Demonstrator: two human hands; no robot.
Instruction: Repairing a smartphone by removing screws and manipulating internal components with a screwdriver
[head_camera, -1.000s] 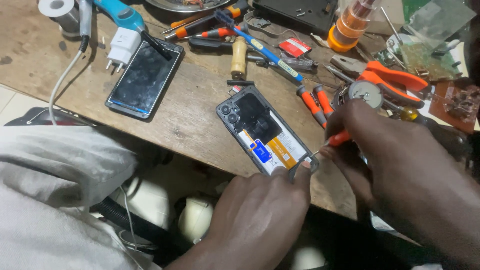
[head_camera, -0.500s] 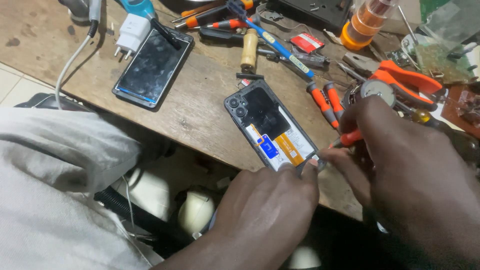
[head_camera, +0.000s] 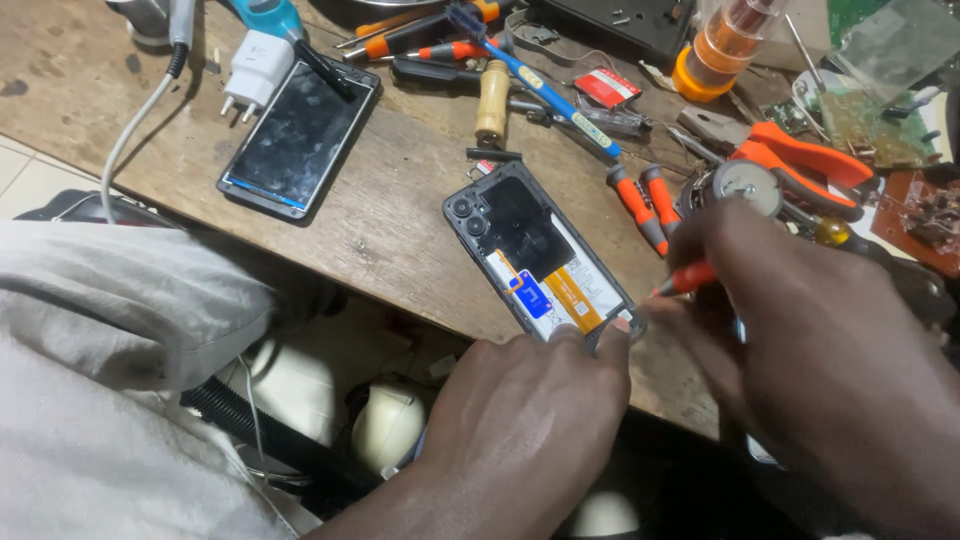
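Smartphone, dark-framed, back cover off (head_camera: 535, 255), lay face down and slantwise near the front edge of the worn wooden workbench (head_camera: 400, 210), its black inner plate, blue tab and orange-and-white battery label exposed. Camera end pointed away from the person; lower end sat at the bench edge.

Left hand (head_camera: 520, 420) rested at that lower end, fingertips (head_camera: 612, 335) pressed on the bottom corner of the frame, fingers together and steadying rather than wrapped around it.

Right hand (head_camera: 820, 340) stood just beside the same corner, fingers closed around a slim orange-handled screwdriver (head_camera: 690, 279); the tip pointed toward the phone's lower edge, contact hidden by the fingers.

Nearby, to the right of the phone: two short orange-and-black screwdrivers (head_camera: 640, 205) lying side by side; orange-handled pliers (head_camera: 810, 165) further right.

Beyond the phone: pale wooden tool handle (head_camera: 491, 100); blue toothbrush (head_camera: 550, 95) laid diagonally; small red flat packet (head_camera: 607, 87); stack of orange and clear tape rolls (head_camera: 720, 50).

Well apart, to the left: second black smartphone with a smudged screen (head_camera: 300, 140), face up; white plug-in charger (head_camera: 255, 72) touching its upper corner; grey cable (head_camera: 130, 150) trailing off the bench.

Foreground left: person's pale grey garment (head_camera: 110, 370).
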